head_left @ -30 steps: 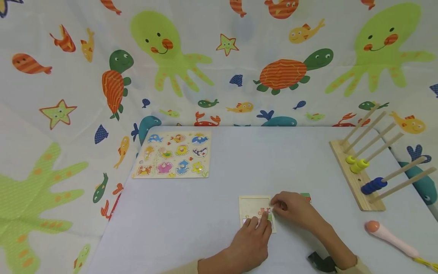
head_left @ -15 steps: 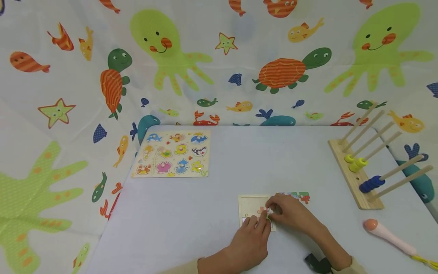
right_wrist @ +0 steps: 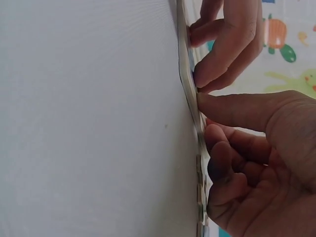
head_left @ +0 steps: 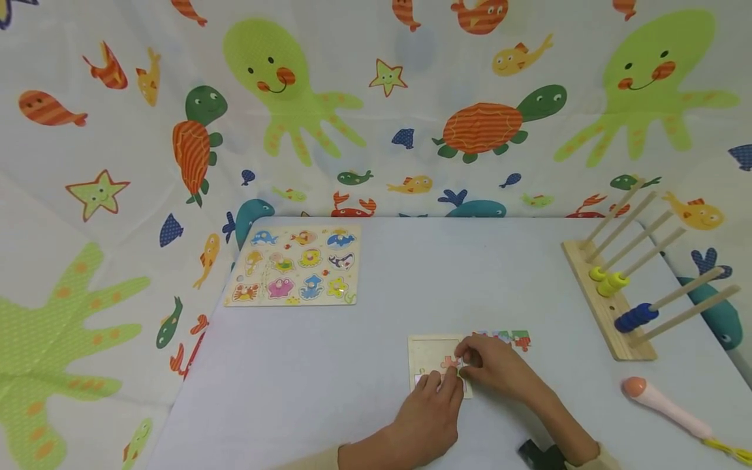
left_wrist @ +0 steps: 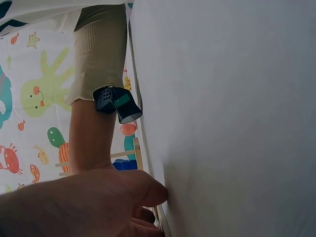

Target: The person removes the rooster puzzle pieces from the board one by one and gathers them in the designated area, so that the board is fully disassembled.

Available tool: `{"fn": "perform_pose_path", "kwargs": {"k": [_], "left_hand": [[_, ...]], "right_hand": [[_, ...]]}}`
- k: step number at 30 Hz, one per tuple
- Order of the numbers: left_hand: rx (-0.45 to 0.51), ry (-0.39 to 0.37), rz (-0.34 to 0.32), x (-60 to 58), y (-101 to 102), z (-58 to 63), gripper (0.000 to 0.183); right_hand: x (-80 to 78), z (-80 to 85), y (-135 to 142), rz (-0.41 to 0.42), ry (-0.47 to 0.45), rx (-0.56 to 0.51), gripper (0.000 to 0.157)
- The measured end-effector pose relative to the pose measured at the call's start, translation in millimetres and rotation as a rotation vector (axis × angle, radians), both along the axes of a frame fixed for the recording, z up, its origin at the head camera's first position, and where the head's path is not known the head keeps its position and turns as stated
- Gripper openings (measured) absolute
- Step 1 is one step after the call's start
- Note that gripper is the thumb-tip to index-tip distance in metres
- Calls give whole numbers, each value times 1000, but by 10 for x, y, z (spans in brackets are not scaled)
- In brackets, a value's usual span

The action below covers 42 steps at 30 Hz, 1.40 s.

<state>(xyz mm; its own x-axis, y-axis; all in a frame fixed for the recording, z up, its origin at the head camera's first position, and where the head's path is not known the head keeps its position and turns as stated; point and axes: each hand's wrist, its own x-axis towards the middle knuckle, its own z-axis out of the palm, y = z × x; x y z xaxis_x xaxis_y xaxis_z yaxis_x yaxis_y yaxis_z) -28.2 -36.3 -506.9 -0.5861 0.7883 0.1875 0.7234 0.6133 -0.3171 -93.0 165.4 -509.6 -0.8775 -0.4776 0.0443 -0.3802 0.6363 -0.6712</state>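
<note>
The wooden puzzle tray lay on the desk, partly filled, a reddish piece towards its right side. The left hand rested on its lower part, grip loosely extended. The right hand touched its right side with thumb and forefinger; whether that grip pinched a piece could not be told. Loose pieces lay just beyond, a beaded rack farther right.
</note>
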Motion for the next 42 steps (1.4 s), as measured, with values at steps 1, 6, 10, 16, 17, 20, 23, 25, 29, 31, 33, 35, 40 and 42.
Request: {"fn": "perform_pose_path", "kwargs": {"k": [1, 6, 10, 16, 17, 20, 23, 25, 29, 31, 33, 35, 40, 42], "left_hand": [[2, 0, -1, -1, -3, -4, 55], [25, 5, -3, -3, 2, -13, 53], [56, 2, -7, -6, 6, -20, 52], [53, -2, -9, -5, 7, -12, 51], [52, -7, -11, -8, 4, -13, 51], [34, -16, -15, -13, 2, -7, 51], [21, -19, -18, -19, -3, -18, 50], [17, -17, -19, -20, -2, -27, 50], [10, -12, -15, -18, 0, -36, 51], [14, -12, -13, -18, 2, -34, 51], [21, -11, -10, -17, 7, -26, 51], [24, -10, -8, -16, 11, -20, 51], [14, -11, -19, -16, 1, -25, 49], [11, -16, -23, -16, 0, -24, 48]], "right_hand": [[3, -4, -3, -9, -12, 2, 26], [14, -10, -17, -28, -35, -13, 27], [18, -10, -22, -29, -35, -40, 28], [29, -1, -34, -55, -35, -50, 29], [30, 2, -38, -64, -35, -47, 29], [34, 15, -51, -88, -37, -36, 27], [32, 31, -61, -100, -46, -32, 25], [31, 39, -66, -104, -55, -32, 24], [28, 40, -70, -104, -57, -37, 23], [27, 32, -69, -107, -59, -42, 23], [25, 19, -67, -114, -62, -47, 23], [25, 10, -63, -122, -68, -55, 24], [34, 19, -58, -116, -73, -104, 24], [36, 25, -56, -109, -77, -125, 24]]}}
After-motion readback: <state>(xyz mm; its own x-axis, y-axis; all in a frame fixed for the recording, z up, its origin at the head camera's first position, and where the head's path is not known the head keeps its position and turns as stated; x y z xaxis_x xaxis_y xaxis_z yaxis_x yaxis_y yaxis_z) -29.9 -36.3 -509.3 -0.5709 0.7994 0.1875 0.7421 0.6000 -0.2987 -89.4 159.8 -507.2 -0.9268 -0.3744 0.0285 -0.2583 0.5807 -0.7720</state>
